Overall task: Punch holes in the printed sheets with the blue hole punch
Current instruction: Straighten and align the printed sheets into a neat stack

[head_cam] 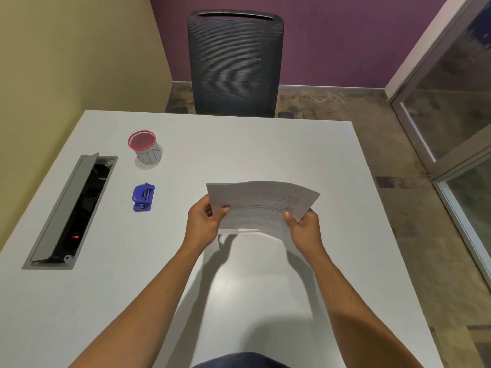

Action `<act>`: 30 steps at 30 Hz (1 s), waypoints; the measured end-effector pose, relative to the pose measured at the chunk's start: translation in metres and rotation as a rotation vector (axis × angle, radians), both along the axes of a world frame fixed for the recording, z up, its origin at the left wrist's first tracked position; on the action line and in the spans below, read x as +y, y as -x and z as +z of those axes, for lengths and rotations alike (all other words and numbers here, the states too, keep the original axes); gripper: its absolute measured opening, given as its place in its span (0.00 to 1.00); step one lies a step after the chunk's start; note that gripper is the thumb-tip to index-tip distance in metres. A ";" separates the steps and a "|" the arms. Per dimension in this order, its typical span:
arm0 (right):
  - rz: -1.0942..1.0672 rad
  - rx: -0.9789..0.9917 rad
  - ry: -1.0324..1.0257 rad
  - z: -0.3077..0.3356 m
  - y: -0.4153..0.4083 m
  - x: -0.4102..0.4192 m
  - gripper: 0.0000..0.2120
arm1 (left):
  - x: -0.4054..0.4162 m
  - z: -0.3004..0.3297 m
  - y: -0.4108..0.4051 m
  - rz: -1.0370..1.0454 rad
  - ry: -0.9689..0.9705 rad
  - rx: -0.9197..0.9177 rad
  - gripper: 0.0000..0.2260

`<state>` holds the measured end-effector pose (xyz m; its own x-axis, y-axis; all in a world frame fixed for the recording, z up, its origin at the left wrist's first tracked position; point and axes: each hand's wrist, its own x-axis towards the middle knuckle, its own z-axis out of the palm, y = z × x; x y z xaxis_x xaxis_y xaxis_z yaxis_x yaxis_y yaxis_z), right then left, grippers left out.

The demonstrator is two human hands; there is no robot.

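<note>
The printed sheets (261, 205) were held above the table (265, 144), pinched at the side edges by the left hand (206, 221) and the right hand (303, 229) — both closed on the paper. The blue hole punch (143, 197) lay untouched, well to the left. Edges were best squared flush before insertion — a bowed stack would likely be punched unevenly.

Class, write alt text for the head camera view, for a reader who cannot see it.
Two bare hands, left hand and right hand, hold printed sheets above a white table. A blue hole punch sits untouched to the left, near a red-rimmed cup.
</note>
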<state>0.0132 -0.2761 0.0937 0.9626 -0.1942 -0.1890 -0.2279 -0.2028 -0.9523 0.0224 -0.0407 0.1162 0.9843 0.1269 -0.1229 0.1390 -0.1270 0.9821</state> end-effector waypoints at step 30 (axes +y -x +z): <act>-0.231 0.221 -0.416 -0.025 0.036 -0.010 0.39 | -0.011 0.001 0.007 0.077 0.210 0.123 0.07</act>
